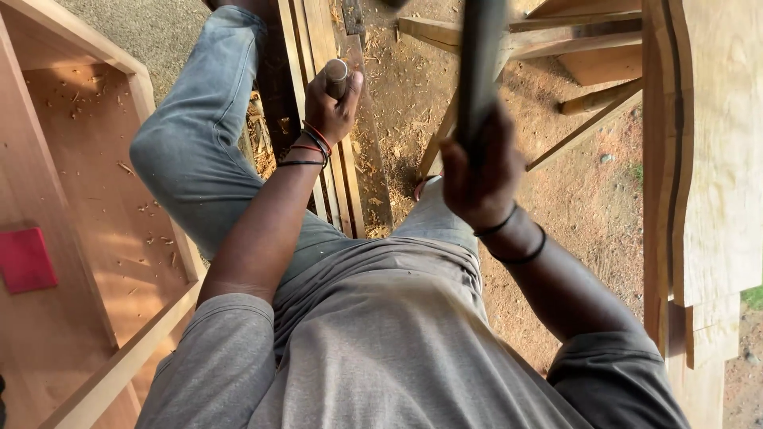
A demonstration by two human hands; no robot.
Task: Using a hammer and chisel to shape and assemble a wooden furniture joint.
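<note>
My left hand (pixel 332 102) grips a chisel handle (pixel 337 71) with a metal-ringed top, held upright over a long wooden plank (pixel 322 40) on the ground. My right hand (pixel 479 171) is raised and clenched around the dark handle of a striking tool (pixel 479 63), blurred by motion and running up out of the frame. Both wrists wear thin bands. My left knee in grey jeans (pixel 195 135) is bent beside the plank.
A large open wooden box frame (pixel 119 238) with shavings inside lies at left, with a red flat object (pixel 25 260) on it. Shaped wooden boards (pixel 707 159) stand at right. Loose battens (pixel 556 40) and wood chips lie on the dirt ground.
</note>
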